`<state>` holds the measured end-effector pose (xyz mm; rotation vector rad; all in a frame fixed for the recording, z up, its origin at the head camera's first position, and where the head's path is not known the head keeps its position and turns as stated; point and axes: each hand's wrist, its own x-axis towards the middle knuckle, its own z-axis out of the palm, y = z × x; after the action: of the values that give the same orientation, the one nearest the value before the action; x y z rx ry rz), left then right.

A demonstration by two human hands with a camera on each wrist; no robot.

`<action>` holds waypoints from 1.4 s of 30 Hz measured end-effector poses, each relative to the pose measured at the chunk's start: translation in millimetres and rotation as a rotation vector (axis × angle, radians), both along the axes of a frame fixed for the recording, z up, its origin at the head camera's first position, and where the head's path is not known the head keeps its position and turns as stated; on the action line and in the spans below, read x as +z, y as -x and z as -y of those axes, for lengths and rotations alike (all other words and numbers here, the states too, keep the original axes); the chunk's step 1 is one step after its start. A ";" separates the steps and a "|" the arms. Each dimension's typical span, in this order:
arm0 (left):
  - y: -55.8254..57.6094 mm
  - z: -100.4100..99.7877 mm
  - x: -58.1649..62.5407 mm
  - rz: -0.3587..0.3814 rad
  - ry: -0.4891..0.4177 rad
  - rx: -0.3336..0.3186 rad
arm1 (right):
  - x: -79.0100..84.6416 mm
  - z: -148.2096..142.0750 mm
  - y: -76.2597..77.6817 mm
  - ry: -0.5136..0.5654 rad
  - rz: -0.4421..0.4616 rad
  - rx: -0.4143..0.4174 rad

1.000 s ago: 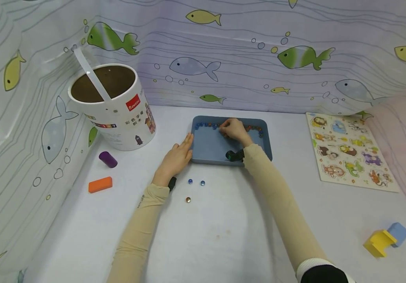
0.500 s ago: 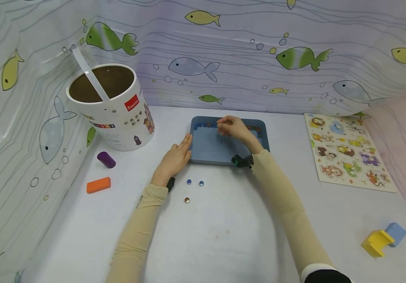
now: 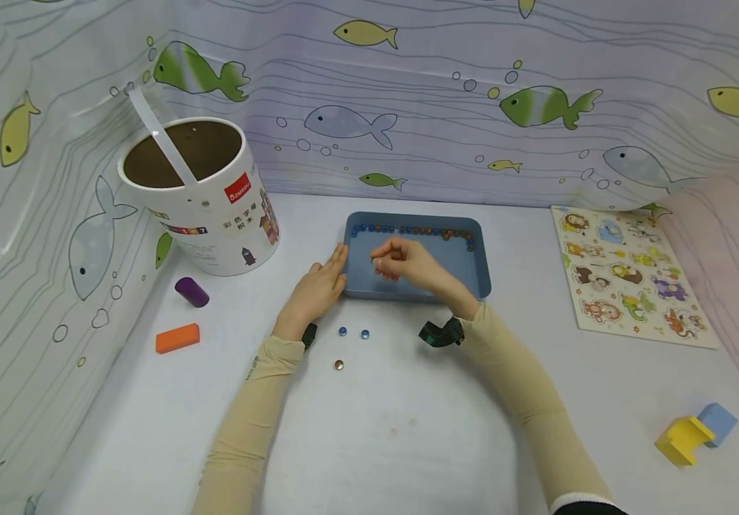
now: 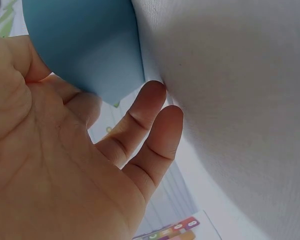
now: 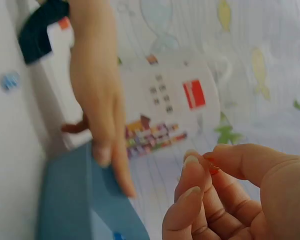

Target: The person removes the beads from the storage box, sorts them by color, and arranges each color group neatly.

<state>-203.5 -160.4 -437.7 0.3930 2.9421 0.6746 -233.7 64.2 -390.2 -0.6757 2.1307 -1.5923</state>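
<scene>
Right wrist: right fingers (image 5: 189, 177) pinch red bead (image 5: 214, 170) above bare tray (image 3: 456, 252) middle; left fingers (image 4: 151, 104) extended against left edge (image 3: 348, 232).

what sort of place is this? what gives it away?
Likely a child's play area, maybe a staged one: fish-print sheet hung behind, animal picture board at right, toy-block bucket at left.

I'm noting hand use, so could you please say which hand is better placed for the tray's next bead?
Likely the right hand: it pinches an orange bead over the blue tray, while the left hand touches its side.
</scene>
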 end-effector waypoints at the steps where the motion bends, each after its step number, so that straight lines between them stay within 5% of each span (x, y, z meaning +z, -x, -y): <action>1: 0.2 0.2 -0.3 0.000 0.001 0.001 | -1.8 1.6 -5.8 -0.002 0.001 0.025; 11: -0.6 -0.1 0.8 0.002 -0.004 0.006 | -38.4 8.9 -59.0 -0.051 0.127 0.287; 19: -1.1 0.1 0.3 -0.002 -0.004 0.000 | -55.0 9.2 -81.2 -0.166 0.136 0.369; 32: -0.7 0.8 0.6 -0.010 0.005 -0.009 | -56.5 14.6 -90.3 -0.245 0.012 0.406; 42: -0.6 -0.8 1.9 0.005 0.004 0.009 | -45.8 6.1 -77.5 -0.165 0.135 0.389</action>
<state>-202.9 -159.6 -435.8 0.3771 2.9414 0.6696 -156.3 58.0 -436.0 -0.8399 1.8685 -1.2061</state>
